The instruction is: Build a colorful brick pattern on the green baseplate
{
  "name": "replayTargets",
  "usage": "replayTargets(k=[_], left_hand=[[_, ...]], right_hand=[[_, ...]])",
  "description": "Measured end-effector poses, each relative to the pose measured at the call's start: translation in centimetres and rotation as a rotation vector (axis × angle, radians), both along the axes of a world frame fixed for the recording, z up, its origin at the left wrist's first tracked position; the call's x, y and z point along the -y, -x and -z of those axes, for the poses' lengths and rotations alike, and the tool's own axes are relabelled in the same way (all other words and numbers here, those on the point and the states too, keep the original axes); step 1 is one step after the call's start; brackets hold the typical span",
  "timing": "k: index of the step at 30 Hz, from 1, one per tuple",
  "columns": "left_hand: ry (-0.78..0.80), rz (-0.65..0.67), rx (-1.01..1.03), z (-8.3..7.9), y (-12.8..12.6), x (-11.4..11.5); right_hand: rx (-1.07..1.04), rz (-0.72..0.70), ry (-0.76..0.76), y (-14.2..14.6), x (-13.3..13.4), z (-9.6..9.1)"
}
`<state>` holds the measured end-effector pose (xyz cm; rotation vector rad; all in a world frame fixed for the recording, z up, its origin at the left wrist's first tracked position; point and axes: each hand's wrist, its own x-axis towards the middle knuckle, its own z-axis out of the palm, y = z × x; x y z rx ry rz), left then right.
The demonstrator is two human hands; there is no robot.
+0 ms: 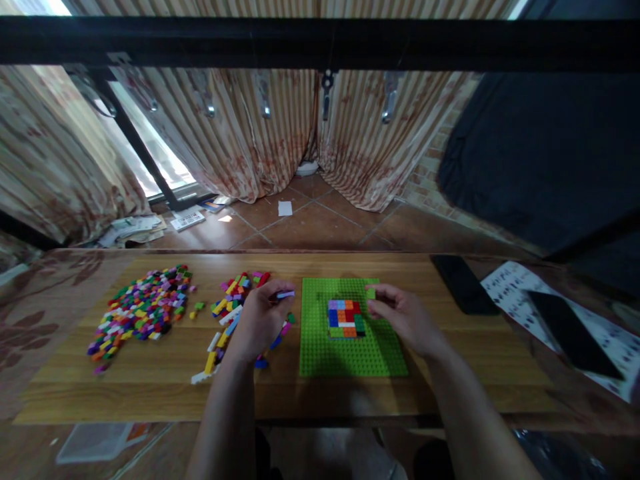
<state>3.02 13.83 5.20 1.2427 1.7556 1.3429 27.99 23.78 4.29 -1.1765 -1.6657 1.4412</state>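
Observation:
My left hand (264, 319) is closed on a lavender toy brick (286, 294) that sticks out past the fingertips, just left of the green baseplate (315, 357). Between the thumb and finger of my right hand (397, 310) is a small light green brick (371, 293), held over the plate's right side. A low block of joined bricks (345, 319) in red, blue, white, orange, purple and green sits near the plate's middle. A pile of long bricks (227, 323) lies beside my left hand, which partly hides it.
Many small mixed bricks (145, 303) are heaped at the table's left. A black phone (464, 283) lies on the right, with another dark device (575, 333) on a printed sheet (515, 287) beyond it. A dark metal bar (320, 43) with hanging clips crosses above the table.

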Motion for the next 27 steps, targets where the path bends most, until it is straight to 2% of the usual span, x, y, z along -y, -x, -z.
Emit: replayTargets(k=[4,12,20,27], left_hand=[[0.078,-0.011,-0.159,-0.3,0.1,0.1],[0.338,-0.086,-0.503,0.0,2.0,1.1],[0.449,-0.122,-0.578,-1.0,2.3,1.7],[0.454,-0.127,-0.629,-1.5,2.5,1.8]], right_hand=[[0.042,-0.048,-0.069,-0.2,-0.1,0.0],[-0.165,-0.045,0.113,0.1,0.1,0.0],[-0.227,0.018,0.202,0.4,0.5,-0.2],[-0.126,-0.002,0.102,0.3,0.0,1.0]])
